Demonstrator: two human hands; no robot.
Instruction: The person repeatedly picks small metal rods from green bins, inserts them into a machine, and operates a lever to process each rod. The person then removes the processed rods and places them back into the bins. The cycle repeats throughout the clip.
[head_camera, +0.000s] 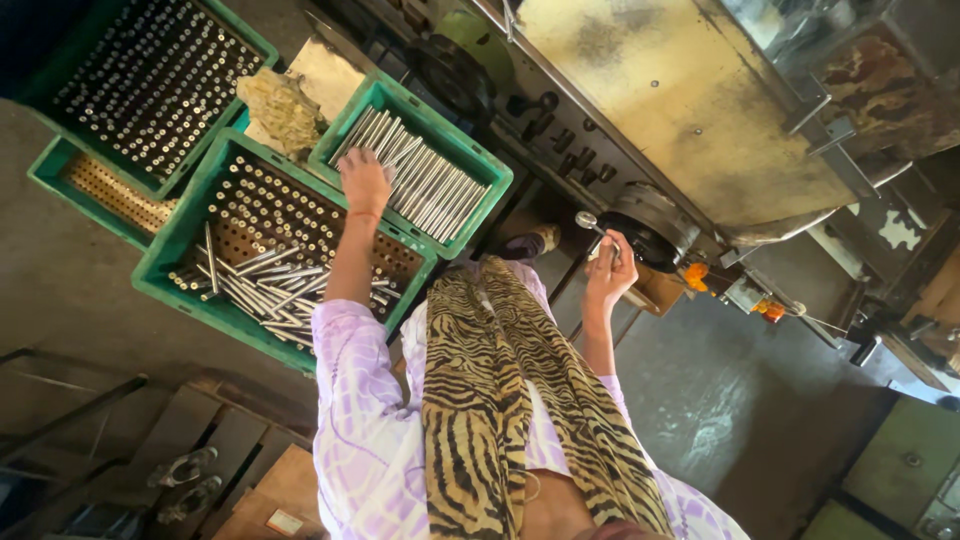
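A machine (690, 110) is seen at 1 o'clock, green crates (200, 240) at 10, open floor (720, 400) at 4. Rods (420, 180) are touched by the spread left hand (363, 182); one rod (592, 224) is clamped in the right hand (610, 268).

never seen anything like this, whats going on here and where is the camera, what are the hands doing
There is one picture, from a camera worn on the person's head, looking down past a striped scarf. No robot: two bare hands. The left hand rests on loose metal rods lying in a green crate. The right hand holds a single rod up near a big worn machine. More green crates sit on the floor, some with rods standing in rows, one with rods scattered on top.
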